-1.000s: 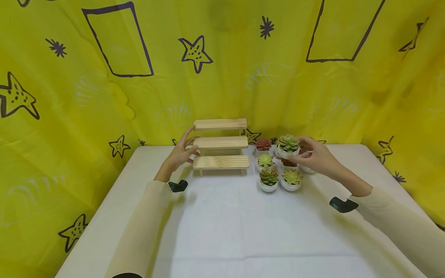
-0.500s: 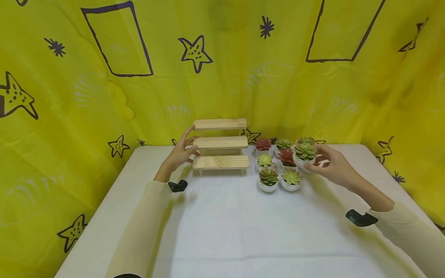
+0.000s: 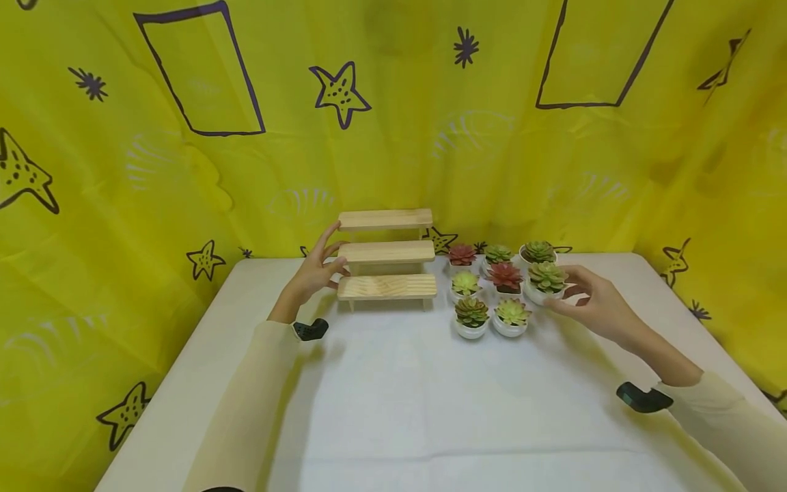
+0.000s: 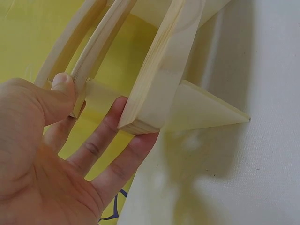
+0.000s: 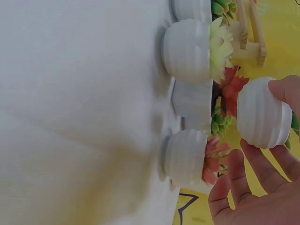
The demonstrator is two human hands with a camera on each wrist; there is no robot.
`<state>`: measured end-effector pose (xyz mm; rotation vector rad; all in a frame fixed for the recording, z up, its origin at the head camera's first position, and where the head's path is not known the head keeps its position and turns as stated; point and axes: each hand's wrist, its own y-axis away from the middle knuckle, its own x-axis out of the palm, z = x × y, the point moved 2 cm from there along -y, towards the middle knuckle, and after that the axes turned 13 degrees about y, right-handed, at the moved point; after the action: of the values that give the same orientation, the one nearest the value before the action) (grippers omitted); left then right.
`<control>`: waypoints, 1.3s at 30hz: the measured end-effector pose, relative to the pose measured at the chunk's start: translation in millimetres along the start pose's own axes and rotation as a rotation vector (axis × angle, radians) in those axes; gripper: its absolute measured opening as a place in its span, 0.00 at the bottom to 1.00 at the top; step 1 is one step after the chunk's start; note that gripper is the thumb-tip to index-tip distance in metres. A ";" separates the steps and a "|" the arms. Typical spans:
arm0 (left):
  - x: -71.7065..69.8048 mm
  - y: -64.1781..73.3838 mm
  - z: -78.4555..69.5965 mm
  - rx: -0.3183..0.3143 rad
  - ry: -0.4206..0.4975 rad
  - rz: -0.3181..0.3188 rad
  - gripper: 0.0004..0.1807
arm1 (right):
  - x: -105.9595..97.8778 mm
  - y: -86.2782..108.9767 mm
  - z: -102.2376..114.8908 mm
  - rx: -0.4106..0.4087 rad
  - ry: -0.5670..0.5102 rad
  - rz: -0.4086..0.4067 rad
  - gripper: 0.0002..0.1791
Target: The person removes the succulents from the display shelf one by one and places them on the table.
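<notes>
At the left end of a three-tier wooden stand, my left hand grips the shelf ends. The left wrist view has the thumb on one shelf end and fingertips against the lowest shelf. My right hand holds a green artificial succulent by its round white pot, thumb on one side and fingers on the other. That pot is raised above the pots standing on the table. Beside it are a red succulent and a darker green one.
Left of the held plant stand more potted succulents: a red one, a green one, a pale green one, a reddish-green one and a yellow-green one. A yellow patterned curtain hangs behind the white-covered table.
My right hand has carried the green succulent rightward and toward me, from over the group to its right side. The left hand stays at the stand. The head view has shifted slightly.
</notes>
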<state>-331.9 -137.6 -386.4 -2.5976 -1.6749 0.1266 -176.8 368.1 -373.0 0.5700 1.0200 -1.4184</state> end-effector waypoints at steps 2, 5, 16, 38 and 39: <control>0.1 0.3 -0.5 0.004 0.001 0.001 0.42 | 1.7 2.5 -2.4 0.006 -0.001 -0.008 0.34; 0.1 0.4 -0.8 0.004 -0.004 0.002 0.42 | 4.9 6.8 -7.3 0.013 -0.002 -0.009 0.33; -0.7 -0.5 0.0 0.013 0.007 0.018 0.42 | 17.1 22.3 -27.6 0.057 -0.008 0.024 0.33; -1.2 -0.6 -3.1 -0.005 0.003 0.020 0.43 | 31.2 24.6 -40.6 0.096 0.029 0.120 0.36; -1.1 -0.3 -4.1 -0.008 0.002 0.018 0.42 | 31.0 24.1 -39.9 0.096 0.028 0.127 0.37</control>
<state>-332.2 -138.5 -382.2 -2.6185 -1.6550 0.1180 -167.2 388.4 -424.3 0.7148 0.9244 -1.3552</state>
